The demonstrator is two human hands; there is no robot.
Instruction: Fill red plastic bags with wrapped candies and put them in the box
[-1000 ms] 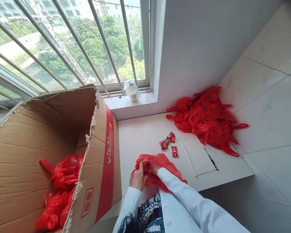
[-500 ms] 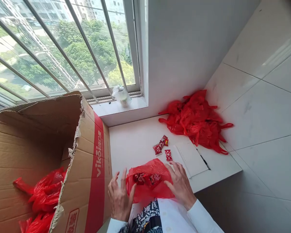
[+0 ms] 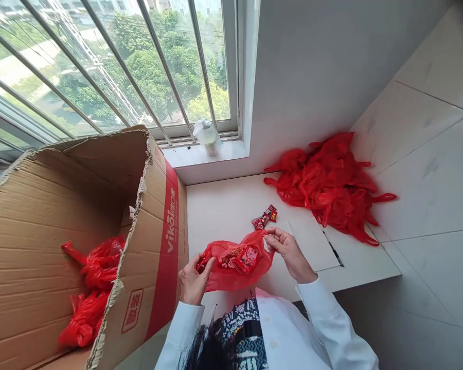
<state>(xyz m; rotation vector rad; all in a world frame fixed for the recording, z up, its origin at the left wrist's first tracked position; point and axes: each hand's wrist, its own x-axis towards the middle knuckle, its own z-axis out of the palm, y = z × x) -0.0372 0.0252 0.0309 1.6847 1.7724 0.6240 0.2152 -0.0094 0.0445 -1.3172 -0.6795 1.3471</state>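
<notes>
A thin red plastic bag [image 3: 231, 281] is stretched between my two hands, its mouth open toward me. Inside it lie several small red candy packets [image 3: 242, 259]. My left hand [image 3: 194, 280] pinches the bag's left edge between thumb and fingers. At the other side, my right hand [image 3: 289, 252] grips the upper right edge of the bag. Just beyond the bag, a few loose red candy packets [image 3: 264, 218] rest on the white tabletop [image 3: 219, 205].
A large cardboard box [image 3: 160, 257] stands at the left with tied red bags [image 3: 100, 264] inside. A heap of red plastic bags [image 3: 332, 185] lies by the wall. A notebook [image 3: 312, 246] and a pen [image 3: 334, 249] lie at right. A wrapped container [image 3: 208, 137] sits on the sill.
My hands, apart from the bag's edges and spread before, have now closed on its left and right edges. The view has shifted, so the box and heap appear moved.
</notes>
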